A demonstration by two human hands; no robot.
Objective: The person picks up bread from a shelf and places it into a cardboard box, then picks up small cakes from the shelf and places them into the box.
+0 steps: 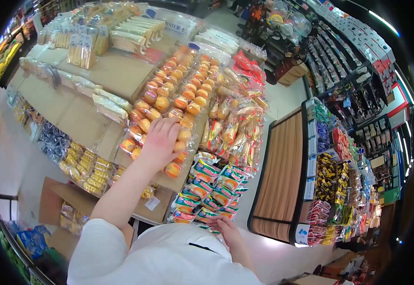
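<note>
My left hand [162, 140] reaches out over the display table [88, 123] and lies on clear bags of round orange-yellow cakes [178, 90], fingers spread flat over the packs. My right hand [227, 229] is low, close to my white shirt. Its fingertips are at the near edge of a stack of green-and-red snack packets [207, 187]; whether it grips one is not clear. Bags of long golden pastries [233, 128] lie just right of the cakes.
More wrapped breads [121, 31] fill the far end of the table. Yellow packs [86, 168] hang on its near side above an open cardboard box [57, 209]. At the right stand a brown slatted rack [283, 175] and shelves of snacks [340, 180].
</note>
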